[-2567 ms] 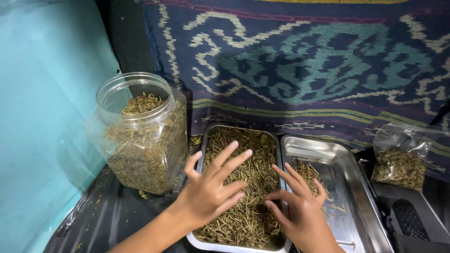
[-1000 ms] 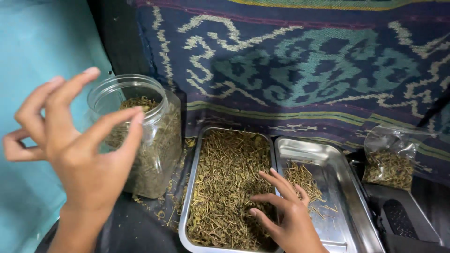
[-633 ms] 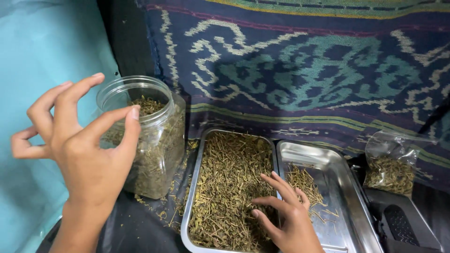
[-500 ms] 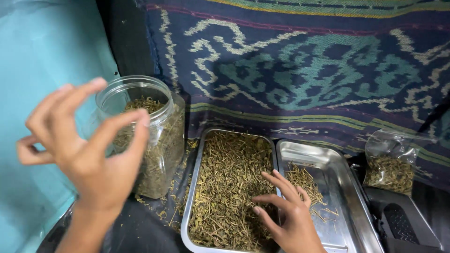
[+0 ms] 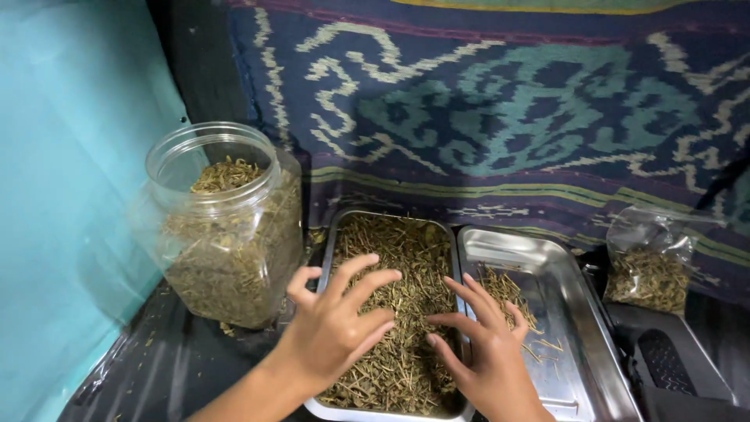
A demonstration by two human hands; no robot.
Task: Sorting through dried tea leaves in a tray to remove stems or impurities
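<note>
Currently, head view only. Left hand [image 5: 336,328] is laid palm-down, fingers spread, on the dried stems [image 5: 394,312] that fill the left steel tray [image 5: 326,254]; nothing is gripped, fingers apart. Right hand [image 5: 484,355] is placed across the shared edge of the two trays, fingers also spread and loose: thumb and index tips are on the stems in the left tray, the outer fingers are over the small pile of stems [image 5: 504,293] in the right steel tray [image 5: 574,312]. Whether a single stem is pinched under either hand cannot be told.

Both trays are set side by side, touching along their long edges, on a black plastic sheet [image 5: 168,367]. The left tray is nearly full; the right one is mostly bare metal, with a few loose stems scattered beside the pile.

A clear plastic jar [image 5: 226,223], lid off, is seen just left of the left tray, largely filled with the same dried material. A clear plastic bag [image 5: 652,262] of it is seen well to the right, past the right tray. A dark woven cloth [image 5: 508,109] with a teal and cream pattern is hung behind; a teal wall [image 5: 70,180] is at the left.
</note>
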